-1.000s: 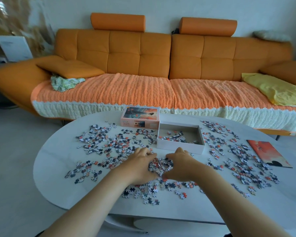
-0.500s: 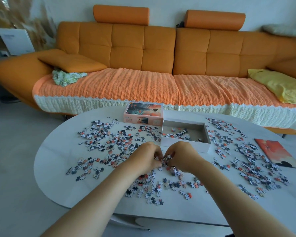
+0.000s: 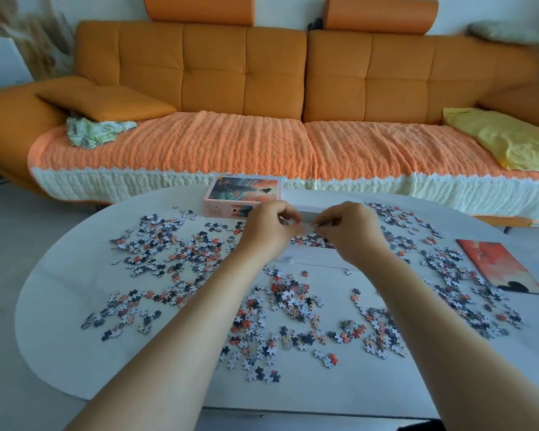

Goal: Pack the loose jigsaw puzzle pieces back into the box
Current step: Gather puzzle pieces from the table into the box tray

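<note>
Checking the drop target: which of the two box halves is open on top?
The white tray under the left hand and right hand, pieces inside; the pink lid left of it lies printed top up.

We count one left hand (image 3: 269, 227), one right hand (image 3: 346, 231), one box (image 3: 311, 259), one lid (image 3: 243, 195) behind it, one picture card (image 3: 500, 265) right of it, and countless loose pieces (image 3: 175, 250) around.

Living room, daylight.
Orange sofa (image 3: 243, 73) is sitting against white wall (image 3: 287, 7), knitted cover (image 3: 231, 144) draping its seat; white table (image 3: 59, 275) standing on grey floor (image 3: 7, 244).
</note>
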`<action>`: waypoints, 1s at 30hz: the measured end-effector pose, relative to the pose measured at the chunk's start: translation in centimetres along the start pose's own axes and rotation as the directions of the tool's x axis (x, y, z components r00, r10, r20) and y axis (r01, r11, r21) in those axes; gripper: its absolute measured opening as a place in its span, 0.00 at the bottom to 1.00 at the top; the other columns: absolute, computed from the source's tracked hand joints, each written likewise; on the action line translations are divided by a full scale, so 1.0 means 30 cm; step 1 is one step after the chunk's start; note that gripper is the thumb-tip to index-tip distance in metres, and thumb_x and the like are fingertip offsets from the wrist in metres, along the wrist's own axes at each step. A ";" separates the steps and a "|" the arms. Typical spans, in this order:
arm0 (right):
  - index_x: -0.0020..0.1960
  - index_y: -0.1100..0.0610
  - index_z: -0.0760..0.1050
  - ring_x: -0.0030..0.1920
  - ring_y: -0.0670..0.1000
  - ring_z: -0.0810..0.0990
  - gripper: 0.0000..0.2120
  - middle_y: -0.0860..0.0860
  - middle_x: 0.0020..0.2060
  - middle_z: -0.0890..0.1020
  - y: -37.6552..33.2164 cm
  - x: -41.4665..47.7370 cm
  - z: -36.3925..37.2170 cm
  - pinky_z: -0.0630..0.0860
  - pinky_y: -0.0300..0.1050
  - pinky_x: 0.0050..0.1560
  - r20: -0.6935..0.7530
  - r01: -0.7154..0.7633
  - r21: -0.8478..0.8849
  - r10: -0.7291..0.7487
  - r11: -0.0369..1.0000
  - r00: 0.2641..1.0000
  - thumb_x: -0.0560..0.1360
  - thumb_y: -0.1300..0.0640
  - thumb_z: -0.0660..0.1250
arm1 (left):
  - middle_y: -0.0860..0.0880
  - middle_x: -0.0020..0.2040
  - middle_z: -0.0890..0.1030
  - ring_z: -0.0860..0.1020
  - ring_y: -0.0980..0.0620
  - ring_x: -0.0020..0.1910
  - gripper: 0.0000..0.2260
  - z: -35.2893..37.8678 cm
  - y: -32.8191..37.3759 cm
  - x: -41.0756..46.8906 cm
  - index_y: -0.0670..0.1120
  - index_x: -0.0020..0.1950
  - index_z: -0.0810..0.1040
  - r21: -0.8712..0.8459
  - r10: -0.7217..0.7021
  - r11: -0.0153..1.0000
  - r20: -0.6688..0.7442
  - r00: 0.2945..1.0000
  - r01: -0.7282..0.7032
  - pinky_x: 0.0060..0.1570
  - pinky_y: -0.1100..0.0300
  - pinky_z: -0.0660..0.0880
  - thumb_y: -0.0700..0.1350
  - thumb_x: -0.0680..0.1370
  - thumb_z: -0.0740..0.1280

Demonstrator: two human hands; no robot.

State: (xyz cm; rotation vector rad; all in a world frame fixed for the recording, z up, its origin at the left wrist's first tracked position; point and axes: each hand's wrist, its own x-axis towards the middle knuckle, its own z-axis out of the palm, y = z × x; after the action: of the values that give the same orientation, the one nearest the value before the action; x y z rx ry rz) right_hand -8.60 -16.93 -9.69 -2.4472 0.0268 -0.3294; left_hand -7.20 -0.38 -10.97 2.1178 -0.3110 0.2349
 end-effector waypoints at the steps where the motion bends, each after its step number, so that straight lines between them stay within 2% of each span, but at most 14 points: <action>1: 0.47 0.55 0.85 0.33 0.44 0.77 0.05 0.44 0.34 0.79 0.010 0.014 0.005 0.68 0.27 0.31 -0.040 0.017 -0.024 -0.018 1.000 0.999 0.72 0.62 0.73 | 0.55 0.44 0.78 0.74 0.61 0.39 0.04 0.018 -0.008 0.014 0.48 0.45 0.82 0.031 0.023 0.999 -0.016 1.000 -0.022 0.39 0.66 0.69 0.42 0.72 0.75; 3: 0.50 0.56 0.84 0.34 0.45 0.76 0.07 0.46 0.39 0.80 0.033 0.036 0.020 0.67 0.28 0.33 -0.080 0.023 -0.030 -0.025 0.999 0.997 0.73 0.62 0.72 | 0.51 0.48 0.76 0.74 0.57 0.41 0.04 0.049 -0.028 0.031 0.47 0.45 0.81 0.127 0.084 0.988 0.002 0.996 -0.084 0.42 0.62 0.70 0.42 0.73 0.74; 5: 0.53 0.54 0.84 0.34 0.45 0.76 0.08 0.48 0.41 0.83 0.057 0.049 0.039 0.67 0.28 0.30 -0.030 0.015 -0.053 -0.016 0.998 0.999 0.75 0.59 0.70 | 0.49 0.50 0.74 0.75 0.53 0.44 0.04 0.073 -0.043 0.039 0.46 0.48 0.81 0.223 0.141 0.962 0.088 0.986 -0.158 0.44 0.60 0.71 0.44 0.75 0.73; 8: 0.53 0.51 0.82 0.36 0.50 0.79 0.10 0.50 0.39 0.84 0.083 0.057 0.054 0.76 0.43 0.32 0.148 0.046 -0.197 -0.017 0.979 0.989 0.80 0.52 0.62 | 0.50 0.52 0.76 0.75 0.50 0.51 0.06 0.091 -0.054 0.048 0.48 0.52 0.83 0.338 0.204 0.907 0.165 0.965 -0.250 0.51 0.54 0.73 0.47 0.77 0.69; 12: 0.52 0.55 0.80 0.34 0.52 0.77 0.13 0.52 0.37 0.79 0.083 0.054 0.044 0.76 0.49 0.34 0.189 0.113 -0.250 -0.066 0.962 0.980 0.81 0.54 0.57 | 0.51 0.49 0.78 0.72 0.49 0.53 0.09 0.080 -0.068 0.044 0.51 0.54 0.83 0.470 0.244 0.829 0.181 0.953 -0.302 0.57 0.52 0.68 0.50 0.80 0.64; 15: 0.54 0.55 0.81 0.33 0.51 0.77 0.13 0.52 0.42 0.83 0.069 0.030 0.033 0.77 0.46 0.34 0.245 0.112 -0.234 -0.053 0.966 0.968 0.80 0.55 0.58 | 0.52 0.50 0.76 0.72 0.51 0.53 0.10 0.066 -0.083 0.033 0.50 0.57 0.83 0.417 0.217 0.863 0.206 0.954 -0.286 0.55 0.52 0.72 0.49 0.80 0.65; 17: 0.54 0.56 0.81 0.30 0.50 0.76 0.14 0.52 0.40 0.83 0.062 0.007 0.026 0.76 0.45 0.33 0.318 0.107 -0.223 -0.031 0.969 0.947 0.81 0.55 0.58 | 0.53 0.54 0.74 0.72 0.54 0.51 0.10 0.051 -0.079 0.019 0.49 0.58 0.81 0.342 0.204 0.899 0.221 0.954 -0.272 0.53 0.57 0.73 0.48 0.79 0.66; 18: 0.54 0.55 0.82 0.31 0.50 0.76 0.14 0.52 0.40 0.83 0.059 0.000 0.021 0.78 0.47 0.35 0.314 0.109 -0.212 -0.038 0.971 0.949 0.81 0.56 0.58 | 0.54 0.56 0.73 0.71 0.56 0.51 0.10 0.042 -0.075 0.010 0.49 0.59 0.81 0.326 0.210 0.905 0.216 0.953 -0.273 0.52 0.60 0.71 0.47 0.79 0.66; 20: 0.57 0.52 0.82 0.38 0.51 0.81 0.13 0.51 0.48 0.84 0.050 -0.009 0.006 0.80 0.49 0.43 0.210 0.138 -0.188 -0.098 0.972 0.973 0.80 0.57 0.60 | 0.54 0.56 0.72 0.69 0.57 0.53 0.08 0.019 -0.074 -0.011 0.49 0.58 0.79 0.326 0.242 0.901 0.167 0.956 -0.285 0.53 0.64 0.67 0.45 0.79 0.66; 23: 0.55 0.53 0.83 0.44 0.52 0.81 0.12 0.51 0.53 0.82 0.018 -0.034 -0.010 0.78 0.46 0.48 0.083 0.237 -0.135 -0.228 0.962 0.970 0.78 0.61 0.62 | 0.53 0.52 0.72 0.70 0.56 0.51 0.04 -0.018 -0.084 -0.051 0.48 0.53 0.77 0.371 0.226 0.897 0.081 0.971 -0.240 0.49 0.63 0.69 0.43 0.79 0.65; 24: 0.54 0.52 0.83 0.44 0.50 0.81 0.12 0.50 0.52 0.83 0.005 -0.051 -0.012 0.78 0.46 0.50 0.103 0.273 -0.118 -0.261 0.955 0.960 0.78 0.61 0.62 | 0.54 0.50 0.73 0.72 0.56 0.49 0.03 -0.028 -0.090 -0.068 0.48 0.51 0.76 0.394 0.197 0.894 0.082 0.977 -0.214 0.47 0.62 0.70 0.43 0.79 0.64; 26: 0.55 0.51 0.83 0.45 0.45 0.80 0.12 0.47 0.54 0.82 -0.017 -0.093 -0.009 0.77 0.43 0.53 0.238 0.320 -0.122 -0.286 0.939 0.928 0.78 0.60 0.63 | 0.56 0.48 0.75 0.74 0.54 0.47 0.03 -0.046 -0.105 -0.108 0.50 0.49 0.74 0.450 0.116 0.878 0.132 0.985 -0.163 0.46 0.61 0.72 0.43 0.79 0.62; 28: 0.59 0.48 0.80 0.48 0.44 0.79 0.12 0.45 0.59 0.80 -0.016 -0.129 0.009 0.76 0.42 0.55 0.397 0.324 -0.180 -0.233 0.929 0.888 0.78 0.56 0.63 | 0.57 0.51 0.76 0.75 0.54 0.53 0.05 -0.059 -0.121 -0.147 0.53 0.53 0.75 0.550 0.054 0.818 0.220 0.974 -0.170 0.55 0.57 0.72 0.49 0.79 0.62; 30: 0.65 0.49 0.76 0.59 0.49 0.76 0.16 0.47 0.64 0.75 -0.004 -0.158 0.035 0.74 0.47 0.62 0.493 0.312 -0.266 -0.150 0.912 0.857 0.78 0.53 0.63 | 0.58 0.60 0.72 0.69 0.54 0.62 0.16 -0.064 -0.133 -0.177 0.56 0.64 0.74 0.603 -0.014 0.776 0.311 0.950 -0.186 0.65 0.53 0.66 0.58 0.78 0.61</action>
State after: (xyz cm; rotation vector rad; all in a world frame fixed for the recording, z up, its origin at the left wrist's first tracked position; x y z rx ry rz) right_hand -12.93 -15.69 -11.49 -2.8160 -0.4654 0.1869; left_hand -11.10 4.00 -14.65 2.8214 -0.5750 0.0656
